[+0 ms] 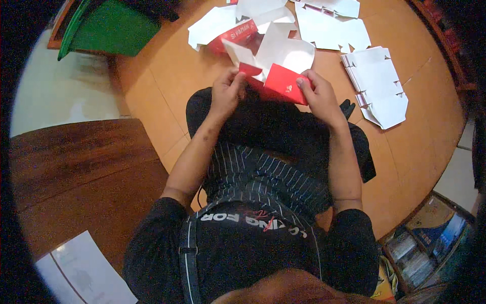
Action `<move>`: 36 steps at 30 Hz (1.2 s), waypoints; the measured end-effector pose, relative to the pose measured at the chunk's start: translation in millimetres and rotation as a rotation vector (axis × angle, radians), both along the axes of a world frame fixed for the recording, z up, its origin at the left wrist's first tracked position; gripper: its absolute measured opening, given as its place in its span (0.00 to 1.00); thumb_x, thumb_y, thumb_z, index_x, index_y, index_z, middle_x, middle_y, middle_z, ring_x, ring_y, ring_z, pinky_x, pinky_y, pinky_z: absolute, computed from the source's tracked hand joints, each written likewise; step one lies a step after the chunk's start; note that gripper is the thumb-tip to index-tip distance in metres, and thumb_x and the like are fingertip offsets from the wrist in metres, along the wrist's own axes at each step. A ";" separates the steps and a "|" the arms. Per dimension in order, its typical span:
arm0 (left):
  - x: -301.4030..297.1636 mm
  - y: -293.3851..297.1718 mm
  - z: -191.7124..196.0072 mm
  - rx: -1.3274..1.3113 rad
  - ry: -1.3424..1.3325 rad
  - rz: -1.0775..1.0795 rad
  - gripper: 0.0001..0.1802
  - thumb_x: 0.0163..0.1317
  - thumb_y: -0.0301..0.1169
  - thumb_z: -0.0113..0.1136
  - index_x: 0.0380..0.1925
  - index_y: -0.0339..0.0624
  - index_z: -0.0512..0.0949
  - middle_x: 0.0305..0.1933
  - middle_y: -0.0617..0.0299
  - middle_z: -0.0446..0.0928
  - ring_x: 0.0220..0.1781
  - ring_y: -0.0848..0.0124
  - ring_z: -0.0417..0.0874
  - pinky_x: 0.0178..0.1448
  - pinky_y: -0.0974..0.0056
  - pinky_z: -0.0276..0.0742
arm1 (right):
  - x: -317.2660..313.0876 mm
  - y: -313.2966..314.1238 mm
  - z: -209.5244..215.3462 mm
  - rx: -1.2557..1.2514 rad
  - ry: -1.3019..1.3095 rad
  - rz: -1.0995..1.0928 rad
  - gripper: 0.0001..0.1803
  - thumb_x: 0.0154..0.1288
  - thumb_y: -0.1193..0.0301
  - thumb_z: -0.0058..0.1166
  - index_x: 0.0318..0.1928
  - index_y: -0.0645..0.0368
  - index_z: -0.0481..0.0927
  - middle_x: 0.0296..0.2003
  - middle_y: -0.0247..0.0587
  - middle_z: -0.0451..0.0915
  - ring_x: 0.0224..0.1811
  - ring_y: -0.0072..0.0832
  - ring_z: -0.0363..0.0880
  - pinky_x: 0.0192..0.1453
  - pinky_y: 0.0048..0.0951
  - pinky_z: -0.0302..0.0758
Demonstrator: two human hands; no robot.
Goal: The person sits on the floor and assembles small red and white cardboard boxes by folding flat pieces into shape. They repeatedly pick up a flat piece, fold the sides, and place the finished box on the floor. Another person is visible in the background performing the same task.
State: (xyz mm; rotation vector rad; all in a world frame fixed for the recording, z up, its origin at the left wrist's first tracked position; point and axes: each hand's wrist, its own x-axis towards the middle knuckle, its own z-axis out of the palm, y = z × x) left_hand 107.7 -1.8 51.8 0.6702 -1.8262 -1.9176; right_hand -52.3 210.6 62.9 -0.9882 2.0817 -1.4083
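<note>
Above my lap, both hands hold a partly folded paperboard box (284,83), red outside and white inside. My left hand (227,92) is closed, pinching a small red flap at the box's left end. At the other end, my right hand (320,96) is closed on the red side panel, thumb on top. White flaps stand up and spread out at the far side of the box. Just beyond it lies another red and white box (233,36), partly unfolded. The undersides of the held box are hidden.
Flat white box blanks (377,83) are stacked on the orange tiled floor (425,116) to the right. More white blanks (331,28) lie at the far side. A green panel (114,30) stands far left, a brown wooden surface (86,172) near left, and a crate (425,243) near right.
</note>
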 end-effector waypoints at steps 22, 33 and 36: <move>-0.3 38.2 11.1 -0.686 -0.145 -0.148 0.17 0.58 0.33 0.70 0.46 0.41 0.81 0.41 0.51 0.81 0.36 0.62 0.82 0.41 0.61 0.77 | 18.2 -17.1 -0.7 -0.045 0.367 0.079 0.09 0.64 0.67 0.59 0.35 0.61 0.83 0.31 0.48 0.78 0.37 0.44 0.76 0.44 0.41 0.73; 30.4 19.8 -44.9 -0.188 0.033 0.438 0.19 0.63 0.26 0.59 0.54 0.35 0.74 0.46 0.53 0.78 0.47 0.65 0.78 0.52 0.61 0.74 | 71.1 -26.2 -16.5 -0.183 0.269 -0.195 0.27 0.64 0.70 0.63 0.62 0.61 0.72 0.53 0.49 0.74 0.55 0.39 0.75 0.56 0.36 0.75; 49.4 4.6 -1.0 -0.448 -0.044 0.200 0.13 0.63 0.28 0.61 0.47 0.36 0.78 0.44 0.53 0.81 0.47 0.62 0.81 0.55 0.61 0.75 | 33.4 -12.5 -42.5 -0.051 -0.122 -0.306 0.33 0.71 0.56 0.55 0.68 0.61 0.65 0.62 0.50 0.67 0.63 0.38 0.70 0.68 0.36 0.69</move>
